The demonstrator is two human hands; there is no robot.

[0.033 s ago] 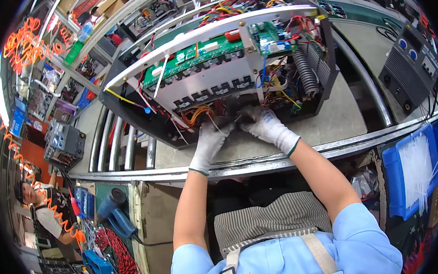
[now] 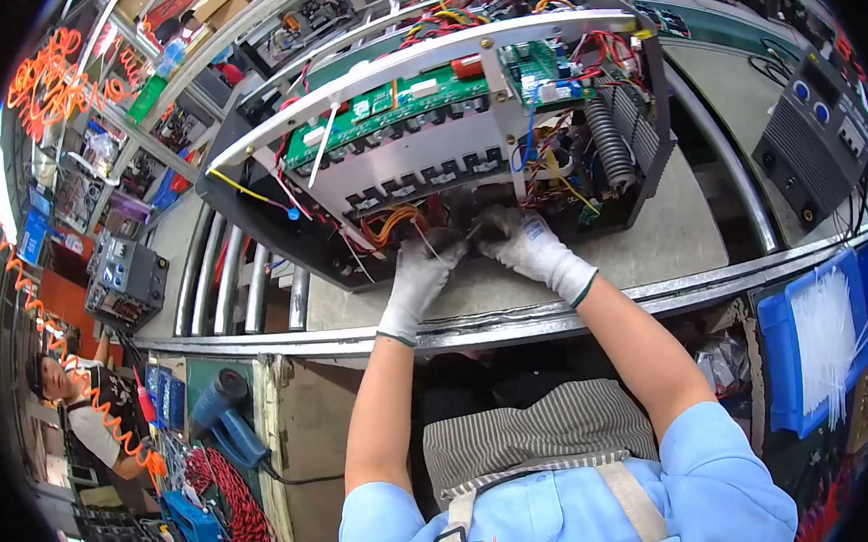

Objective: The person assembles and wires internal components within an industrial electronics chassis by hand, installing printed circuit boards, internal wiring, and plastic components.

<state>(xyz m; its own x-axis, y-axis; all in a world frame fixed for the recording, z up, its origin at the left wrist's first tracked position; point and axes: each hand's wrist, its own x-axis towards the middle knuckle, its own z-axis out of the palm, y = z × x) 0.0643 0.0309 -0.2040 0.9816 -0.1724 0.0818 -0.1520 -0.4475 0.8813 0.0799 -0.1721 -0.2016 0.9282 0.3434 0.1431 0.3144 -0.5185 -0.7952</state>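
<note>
A large open-framed electrical unit (image 2: 408, 178) with a dark case stands before me, its green circuit boards (image 2: 394, 104) and wiring exposed. Both my hands wear white gloves with dark, soiled fingers and reach to its lower front edge. My left hand (image 2: 424, 277) is closed beside a bundle of orange wires (image 2: 398, 225); a thin white strip (image 2: 430, 243) lies against its fingers. My right hand (image 2: 532, 250) is closed too, its fingertips almost meeting the left ones. Whatever sits between the fingertips is too small and dark to name. White cable ties (image 2: 323, 144) hang from the unit.
Metal rollers (image 2: 226, 284) flank the board under the unit. Finished-looking control units stand at the right (image 2: 818, 138) and left (image 2: 126, 280). A blue bin (image 2: 782, 349) holds white cable ties. A heat gun (image 2: 226, 418) lies lower left, near another person (image 2: 94, 401).
</note>
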